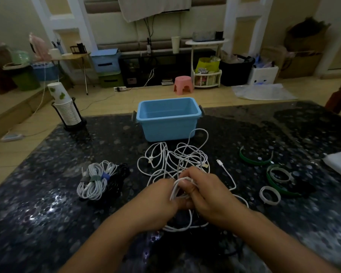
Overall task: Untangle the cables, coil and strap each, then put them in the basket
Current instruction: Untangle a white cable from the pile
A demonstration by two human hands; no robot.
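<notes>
Both hands work at the near edge of the dark speckled stone surface: left hand and right hand, fingers curled, grip a few gathered loops of a thin white cable. Its remainder joins the loose white tangle just beyond, short of the light-blue plastic basket, which appears empty. To the left lies a strapped bundle group: apparently three white coils and one black, not yet in the basket. Right: about four loose straps, green and white. Judged roughly half done.
</notes>
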